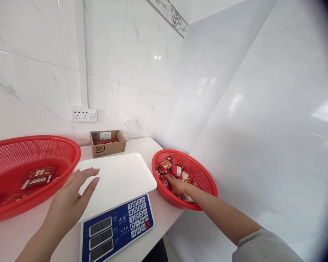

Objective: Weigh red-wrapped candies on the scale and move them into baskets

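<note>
1. At the far left a large red basket [30, 160] sits on the white tabletop [13, 233]; flat red packets [38, 176] lie in its bottom.
2. My left hand [71, 200] hovers flat, palm down, fingers spread and its grip wide open and holding nothing, over the left edge of the scale's white weighing tray [120, 178], just beside the large basket's rim.
3. The scale [117, 229] has a blue front panel with three displays and a number keypad, facing me at the tabletop's near edge.
4. Behind the tray, against the tiled wall, stands a small open cardboard box [108, 143], below a white wall socket [84, 115].
5. To the right of the tray a smaller red basket [205, 178] rests at the tabletop's right edge, holding a heap of small red snack packets [176, 170].
6. My right hand [177, 185] reaches into that basket, fingers down among the packets and touching them; I cannot tell whether its grip has closed on one. A grey sleeve covers my upper arm.
</note>
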The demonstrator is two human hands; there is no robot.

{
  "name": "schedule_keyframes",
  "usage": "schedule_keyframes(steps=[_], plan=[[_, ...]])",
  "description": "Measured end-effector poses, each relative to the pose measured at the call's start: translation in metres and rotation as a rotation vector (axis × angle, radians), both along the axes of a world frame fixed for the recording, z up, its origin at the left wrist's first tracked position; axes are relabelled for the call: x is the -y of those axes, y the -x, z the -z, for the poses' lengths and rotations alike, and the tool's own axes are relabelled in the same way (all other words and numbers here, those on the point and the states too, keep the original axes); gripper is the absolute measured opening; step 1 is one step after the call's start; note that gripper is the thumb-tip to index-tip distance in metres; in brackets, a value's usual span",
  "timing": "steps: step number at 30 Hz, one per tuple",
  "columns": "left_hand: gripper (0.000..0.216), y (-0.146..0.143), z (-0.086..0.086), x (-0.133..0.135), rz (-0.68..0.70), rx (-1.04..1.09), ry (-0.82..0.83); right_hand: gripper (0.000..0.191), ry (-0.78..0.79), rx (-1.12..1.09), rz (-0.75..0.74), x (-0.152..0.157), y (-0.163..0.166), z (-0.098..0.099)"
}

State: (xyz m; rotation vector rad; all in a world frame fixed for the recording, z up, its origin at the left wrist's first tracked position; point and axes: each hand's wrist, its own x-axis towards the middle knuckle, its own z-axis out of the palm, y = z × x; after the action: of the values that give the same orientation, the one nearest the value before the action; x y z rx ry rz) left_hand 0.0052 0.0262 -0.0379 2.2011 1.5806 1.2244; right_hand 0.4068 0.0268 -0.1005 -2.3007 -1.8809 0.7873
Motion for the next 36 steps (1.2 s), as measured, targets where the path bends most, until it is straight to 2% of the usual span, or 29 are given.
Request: schedule_keyframes(steps=[4, 9, 13, 17, 25, 31, 36], plan=[[0.036, -0.003, -0.003, 0.005, 0.021, 0.014, 0.007, 0.038, -0.108, -0.123, 0.004, -0.002, 0.003, -0.001], [0.036, -0.003, -0.006, 0.008, -0.016, 0.022, 0.002, 0.032, -0.248, -0.341, 0.019, -0.005, 0.006, -0.017], [0.037, -0.001, -0.005, 0.007, -0.008, 0.026, 0.001, 0.036, -0.329, -0.490, 0.135, -0.001, 0.004, -0.031], [0.037, -0.001, -0.005, 0.006, 0.005, 0.020, 0.006, 0.042, -0.312, -0.590, 0.262, 0.010, 0.002, -0.046], [0.038, -0.001, -0.008, 0.006, 0.016, 0.013, 0.033, 0.044, -0.275, -0.617, 0.425, 0.025, 0.004, -0.074], [0.037, 0.000, -0.006, 0.005, 0.013, 0.006, 0.044, 0.054, -0.289, -0.564, 0.520, 0.024, -0.002, -0.072], [0.037, 0.000, -0.004, 0.003, 0.034, 0.000, 0.047, 0.049, -0.327, -0.540, 0.505, 0.020, -0.008, -0.066]])
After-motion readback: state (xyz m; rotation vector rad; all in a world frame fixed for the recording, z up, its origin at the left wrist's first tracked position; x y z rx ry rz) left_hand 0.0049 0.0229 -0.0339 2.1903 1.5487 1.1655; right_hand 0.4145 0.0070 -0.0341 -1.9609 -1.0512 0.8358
